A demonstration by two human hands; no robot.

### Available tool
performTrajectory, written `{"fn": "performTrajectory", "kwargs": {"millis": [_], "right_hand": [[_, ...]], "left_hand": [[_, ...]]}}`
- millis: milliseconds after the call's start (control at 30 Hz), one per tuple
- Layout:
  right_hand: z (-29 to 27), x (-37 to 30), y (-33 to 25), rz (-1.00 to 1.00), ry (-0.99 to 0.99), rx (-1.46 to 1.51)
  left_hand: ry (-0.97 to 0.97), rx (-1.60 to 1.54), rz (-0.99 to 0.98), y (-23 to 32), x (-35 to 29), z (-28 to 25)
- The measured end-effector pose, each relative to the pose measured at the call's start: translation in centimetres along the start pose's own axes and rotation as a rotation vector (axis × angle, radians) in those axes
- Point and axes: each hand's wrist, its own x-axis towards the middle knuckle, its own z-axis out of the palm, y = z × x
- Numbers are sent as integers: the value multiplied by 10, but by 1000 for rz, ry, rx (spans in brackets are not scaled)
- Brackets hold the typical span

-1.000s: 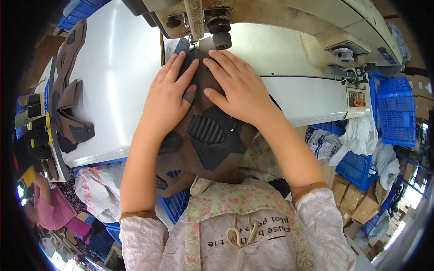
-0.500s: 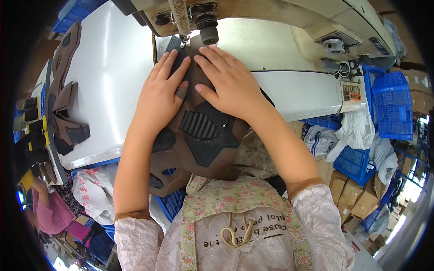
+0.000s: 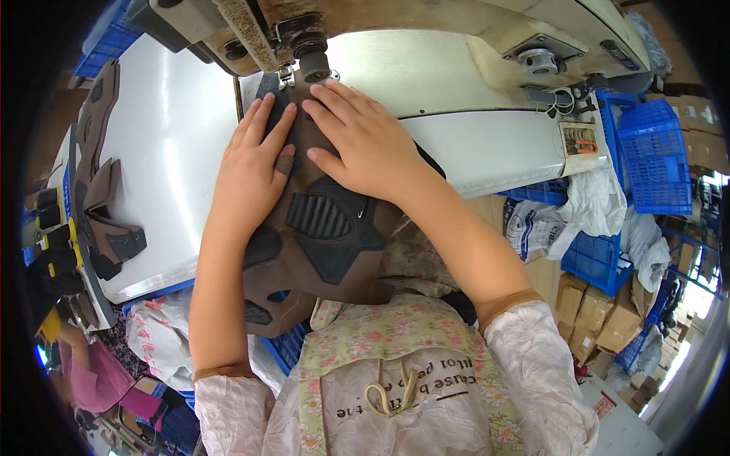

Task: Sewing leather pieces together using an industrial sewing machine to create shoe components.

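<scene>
The stitched brown-and-black leather-like panel (image 3: 308, 262) lies under both hands, its far end at the presser foot (image 3: 286, 77) of the sewing machine (image 3: 426, 19). Its near portion hangs past the front edge of the counter (image 3: 171, 163), toward the floral apron (image 3: 395, 342); the overhang appears due to the panel's length.

Left hand (image 3: 245, 171): palm down on the panel's left side, fingers extended and slightly spread, thumb toward the middle, wearing a grey band (image 3: 284, 164). Right hand (image 3: 365, 140): palm down on the right side, fingers slightly fanned, thumb set apart. Neither hand pinches anything. The flat, paired placement presumably keeps the material level and aligned, with the fingertips just short of the presser foot, close enough to steer.

The black ribbed inset (image 3: 323, 216) faces up, below the wrists, which probably leaves its raised surface free of pressure. Further brown pieces (image 3: 99, 190) lie at the counter's left side, apparently positioned within reach yet apart from the sewing area.
</scene>
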Motion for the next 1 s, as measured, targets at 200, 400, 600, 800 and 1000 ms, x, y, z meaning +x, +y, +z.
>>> {"fn": "performTrajectory", "kwargs": {"millis": [200, 400, 600, 800, 1000], "right_hand": [[1, -1, 1, -3, 3, 2], [-6, -1, 1, -4, -52, 12], [-10, -11, -14, 36, -55, -82], [-13, -8, -13, 49, -138, -93], [-26, -21, -18, 13, -179, -23]], "left_hand": [[18, 1, 24, -1, -1, 2], [66, 11, 27, 0, -2, 4], [84, 7, 12, 2, -1, 3], [133, 10, 28, -1, 0, 6], [122, 2, 30, 0, -1, 1]]}}
